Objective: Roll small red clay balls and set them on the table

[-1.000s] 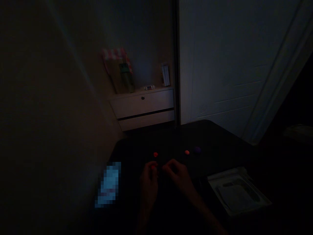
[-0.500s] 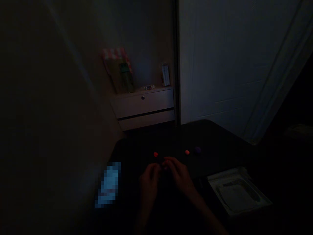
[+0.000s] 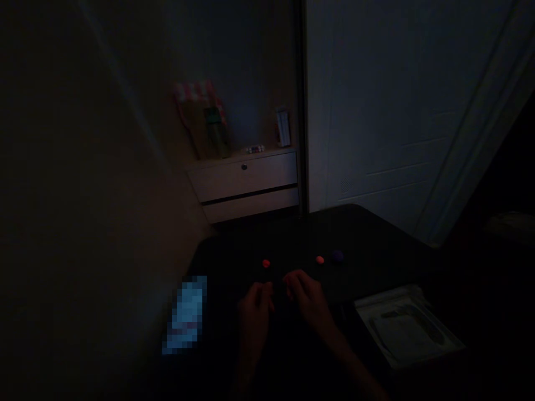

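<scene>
The room is very dark. My left hand (image 3: 256,306) and my right hand (image 3: 307,295) hover close together over a black table (image 3: 368,234), fingers curled inward. A speck of red shows at my right fingertips (image 3: 287,278); what they pinch is too small to name. Just beyond them lie a small red piece (image 3: 266,263), an orange piece (image 3: 320,260) and a purple piece (image 3: 337,256) on the table.
A pale plastic bag or tray (image 3: 407,328) lies at the table's right. A lit, blurred screen (image 3: 186,314) sits at the left. Behind stands a low drawer unit (image 3: 246,184) with a striped bag (image 3: 203,120) on top, beside a white door (image 3: 397,111).
The red bit seen in my left fingers a second ago now shows at my right fingertips. Both hands have shifted only slightly, staying close together.
</scene>
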`<state>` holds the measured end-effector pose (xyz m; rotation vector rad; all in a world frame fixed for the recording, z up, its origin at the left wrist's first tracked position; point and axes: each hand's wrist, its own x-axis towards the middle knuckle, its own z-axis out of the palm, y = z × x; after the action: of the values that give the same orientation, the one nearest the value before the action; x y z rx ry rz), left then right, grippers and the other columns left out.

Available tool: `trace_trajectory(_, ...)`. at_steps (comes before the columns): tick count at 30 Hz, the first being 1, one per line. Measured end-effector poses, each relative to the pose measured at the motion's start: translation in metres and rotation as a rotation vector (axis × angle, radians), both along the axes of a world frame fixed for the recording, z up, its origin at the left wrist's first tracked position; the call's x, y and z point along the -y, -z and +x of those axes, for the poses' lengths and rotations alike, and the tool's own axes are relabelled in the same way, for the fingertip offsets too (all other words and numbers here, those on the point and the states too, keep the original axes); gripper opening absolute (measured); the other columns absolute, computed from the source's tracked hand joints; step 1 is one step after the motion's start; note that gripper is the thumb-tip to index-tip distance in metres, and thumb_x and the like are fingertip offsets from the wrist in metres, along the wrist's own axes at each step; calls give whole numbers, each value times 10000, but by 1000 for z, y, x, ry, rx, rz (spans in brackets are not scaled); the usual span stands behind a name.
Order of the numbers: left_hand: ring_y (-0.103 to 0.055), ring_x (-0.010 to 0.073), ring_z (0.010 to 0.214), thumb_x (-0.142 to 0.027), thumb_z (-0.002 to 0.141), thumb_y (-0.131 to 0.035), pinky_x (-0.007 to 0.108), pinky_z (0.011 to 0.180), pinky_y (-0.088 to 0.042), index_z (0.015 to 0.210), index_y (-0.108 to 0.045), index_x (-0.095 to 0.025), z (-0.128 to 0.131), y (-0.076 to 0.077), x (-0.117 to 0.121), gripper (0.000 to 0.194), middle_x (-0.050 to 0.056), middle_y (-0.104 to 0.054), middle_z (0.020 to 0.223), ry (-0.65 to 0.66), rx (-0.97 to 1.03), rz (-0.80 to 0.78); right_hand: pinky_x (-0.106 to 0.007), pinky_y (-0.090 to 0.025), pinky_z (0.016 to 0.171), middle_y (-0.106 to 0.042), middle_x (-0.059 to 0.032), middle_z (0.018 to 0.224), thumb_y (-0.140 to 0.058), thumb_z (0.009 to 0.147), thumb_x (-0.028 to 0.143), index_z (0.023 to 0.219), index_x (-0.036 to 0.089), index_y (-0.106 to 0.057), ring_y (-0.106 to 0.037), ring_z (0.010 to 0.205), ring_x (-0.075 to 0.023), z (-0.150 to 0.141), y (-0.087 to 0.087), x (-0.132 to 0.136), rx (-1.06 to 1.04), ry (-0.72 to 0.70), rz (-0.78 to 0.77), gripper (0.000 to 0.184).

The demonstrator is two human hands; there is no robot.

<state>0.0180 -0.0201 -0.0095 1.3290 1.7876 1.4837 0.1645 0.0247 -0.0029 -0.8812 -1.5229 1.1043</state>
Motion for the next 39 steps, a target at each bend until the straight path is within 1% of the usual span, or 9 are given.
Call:
trace_trajectory(5, -563, 150, 544, -711, 819, -667, 238, 516, -407, 763, -637, -203, 0, 0, -1, 512, -21, -604, 596, -20, -23, 15, -280, -486, 673, -690, -10, 808, -711, 902, 449, 899, 215, -647, -646, 743, -187, -2, 2, 0, -26, 53, 15, 243)
trace_trajectory(9, -696, 207, 715, -559, 816, -736, 282, 643, -527, 868, -683, -200, -2, 3, -2, 367, 37, -733, 764, -4, 25, 47, -295, -515, 715, -709, -25, 857, -746, 884, 442, 923, 219, -629, -675, 787, -204, -2, 6, -2, -35, 79, 38, 255)
trace_trajectory(13, -752, 254, 900, -491, 864, -688, 351, 798, -584, 981, -732, -203, -4, 3, -2, 314, 89, -794, 976, 48, 41, 65, -323, -541, 836, -748, -63, 1017, -616, 992, 466, 1066, 219, -648, -715, 916, -216, -2, 8, -3, -60, 18, 57, 261)
trace_trajectory(15, -748, 240, 857, -506, 907, -632, 351, 780, -586, 1021, -743, -199, -4, 2, -2, 346, 94, -796, 982, 43, 2, 83, -326, -549, 853, -753, -71, 1055, -511, 1045, 487, 1180, 216, -639, -725, 909, -203, -2, 7, -3, -75, 3, 46, 328)
trace_trajectory(19, -712, 210, 708, -615, 972, -492, 327, 677, -573, 1021, -740, -168, -3, -2, -1, 514, 103, -792, 881, 2, 3, 114, -308, -566, 782, -753, -66, 940, -400, 1067, 558, 1269, 193, -633, -720, 808, -189, -3, 6, -4, -95, 15, 22, 478)
trace_trajectory(24, -695, 208, 665, -701, 962, -432, 305, 643, -543, 901, -726, -174, -1, -3, -1, 606, 79, -761, 739, 14, 30, 80, -279, -522, 701, -717, -31, 812, -398, 1068, 546, 1107, 196, -689, -683, 732, -175, -2, 4, -2, -33, 6, 44, 457)
trace_trajectory(29, -685, 213, 649, -655, 929, -522, 301, 624, -521, 868, -735, -196, -2, -2, -1, 510, 60, -748, 721, 14, -35, 48, -267, -445, 607, -638, 4, 684, -399, 1068, 495, 870, 207, -677, -606, 631, -160, 0, 4, 0, 55, -10, 58, 446)
trace_trajectory(34, -737, 243, 797, -504, 784, -749, 330, 726, -567, 899, -741, -202, -2, 1, -3, 323, 63, -775, 850, -1, 17, 64, -305, -506, 844, -741, -45, 986, -578, 1007, 401, 1007, 222, -708, -683, 937, -217, -1, 5, -4, 39, 47, 153, 221)
trace_trajectory(39, -756, 256, 849, -441, 795, -740, 360, 783, -586, 900, -744, -207, -4, 3, -4, 256, 72, -790, 884, 50, 15, 70, -330, -514, 919, -744, -59, 1073, -576, 1017, 388, 1077, 232, -704, -696, 1025, -230, -1, 6, -4, 25, 37, 147, 210)
